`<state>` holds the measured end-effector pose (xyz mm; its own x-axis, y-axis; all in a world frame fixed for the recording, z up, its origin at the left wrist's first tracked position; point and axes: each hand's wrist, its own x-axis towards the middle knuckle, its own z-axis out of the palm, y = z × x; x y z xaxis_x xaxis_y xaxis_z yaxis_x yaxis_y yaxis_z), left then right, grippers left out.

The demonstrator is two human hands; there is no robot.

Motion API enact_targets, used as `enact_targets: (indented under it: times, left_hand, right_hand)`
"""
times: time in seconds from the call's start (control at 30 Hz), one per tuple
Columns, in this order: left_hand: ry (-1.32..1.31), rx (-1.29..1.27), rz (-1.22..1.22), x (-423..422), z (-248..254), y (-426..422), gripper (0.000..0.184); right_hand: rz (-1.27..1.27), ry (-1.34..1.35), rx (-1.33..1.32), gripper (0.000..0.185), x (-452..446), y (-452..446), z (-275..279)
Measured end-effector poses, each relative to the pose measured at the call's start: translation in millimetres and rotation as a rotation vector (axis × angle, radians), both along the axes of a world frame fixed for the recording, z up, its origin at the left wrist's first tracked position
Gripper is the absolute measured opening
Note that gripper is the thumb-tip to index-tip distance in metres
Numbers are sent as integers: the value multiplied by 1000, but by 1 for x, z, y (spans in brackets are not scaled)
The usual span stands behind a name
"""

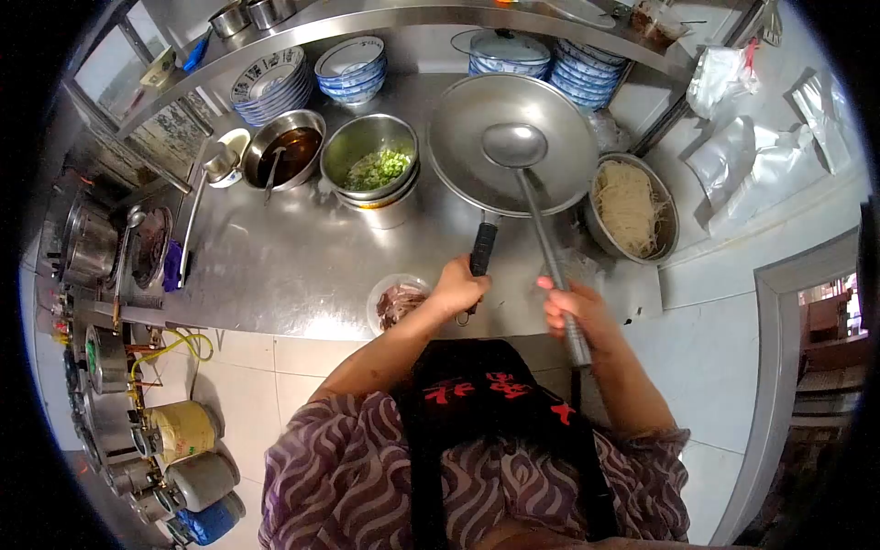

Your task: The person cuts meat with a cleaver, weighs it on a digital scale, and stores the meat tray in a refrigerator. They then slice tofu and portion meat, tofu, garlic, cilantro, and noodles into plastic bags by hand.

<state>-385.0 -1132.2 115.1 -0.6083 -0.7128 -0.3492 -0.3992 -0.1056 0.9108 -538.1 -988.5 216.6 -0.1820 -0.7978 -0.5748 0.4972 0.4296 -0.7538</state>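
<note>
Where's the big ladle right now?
In the head view, the ladle is right of centre: its round end is over the wok, its handle in the right hand.

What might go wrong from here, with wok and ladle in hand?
If swung right, the wok, held by the left hand, could bump the noodle bowl close beside it. The left forearm might catch the dish of meat-like slices near the front edge of the counter.

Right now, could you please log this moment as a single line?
left hand: gripping wok handle | right hand: holding ladle | ladle head: over wok, contact unclear
</note>
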Motion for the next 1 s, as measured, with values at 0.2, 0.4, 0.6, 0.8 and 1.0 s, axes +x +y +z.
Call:
enact_targets:
  times: [0.2, 0.4, 0.6, 0.8, 1.0]
  left_hand:
    - [-10, 10, -185, 48, 63, 29, 24]
    - [152, -59, -185, 134, 97, 46, 33]
    - [21, -91, 42, 242, 132, 64, 32]
    - [-80, 75, 471, 360, 153, 74, 27]
    - [-16, 83, 796, 524, 109, 25, 25]
  right_hand:
    - [88, 158, 64, 40, -10, 63, 82]
    - [159, 294, 47, 53, -5, 103, 135]
    - [430, 440, -99, 60, 53, 52, 148]
    - [936, 296, -182, 45, 151, -68, 116]
    - [1234, 33, -247, 40, 373, -198, 56]
